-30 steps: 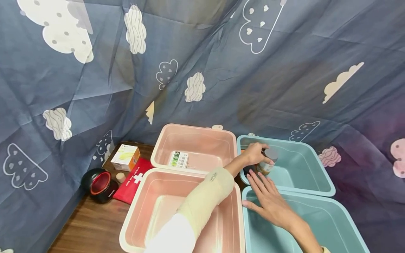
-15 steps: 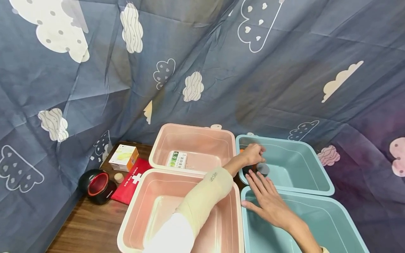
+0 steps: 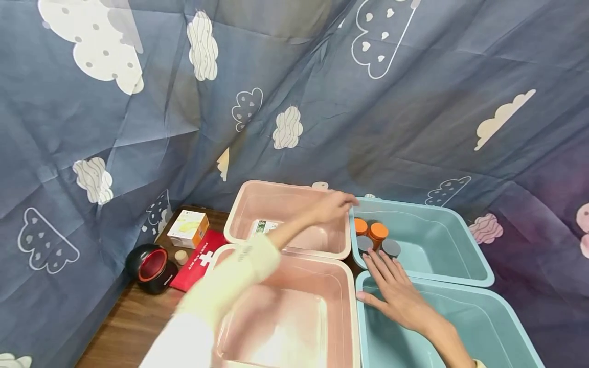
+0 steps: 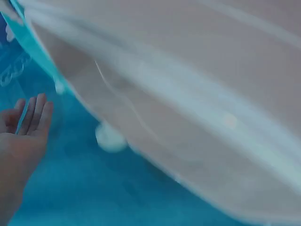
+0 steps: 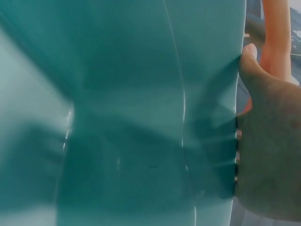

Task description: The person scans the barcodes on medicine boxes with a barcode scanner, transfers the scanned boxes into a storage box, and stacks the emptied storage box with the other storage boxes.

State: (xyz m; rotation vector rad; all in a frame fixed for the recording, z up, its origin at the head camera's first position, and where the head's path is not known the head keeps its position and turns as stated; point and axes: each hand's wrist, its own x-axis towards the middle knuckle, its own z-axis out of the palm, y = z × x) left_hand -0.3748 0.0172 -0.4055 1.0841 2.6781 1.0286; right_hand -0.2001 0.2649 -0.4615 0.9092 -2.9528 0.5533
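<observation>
My left hand [image 3: 332, 205] is over the right end of the far pink bin [image 3: 276, 185], near the blue bin's rim, holding nothing. Its fingers look loosely extended in the left wrist view [image 4: 30, 120]. In the left corner of the far blue bin [image 3: 442, 240] stand two orange-lidded containers [image 3: 378, 231] and two grey-lidded jars [image 3: 391, 248]. My right hand [image 3: 399, 299] lies with straight fingers across the adjoining rims of the two blue bins, fingertips close to the grey lids. In the right wrist view, this hand [image 5: 273, 146] is against the near blue bin's edge.
A green-and-white box [image 3: 264, 226] lies in the far pink bin. The near pink bin [image 3: 294, 327] and near blue bin [image 3: 460, 332] stand in front. At left are a black-and-red rounded object [image 3: 152, 268], a white-orange box [image 3: 188, 228], a small pale cap [image 3: 181, 257] and a red first-aid pouch [image 3: 198, 266].
My left hand has let go of a grey-lidded jar in the far blue bin and moved left, over the far pink bin. The right hand has stayed in place.
</observation>
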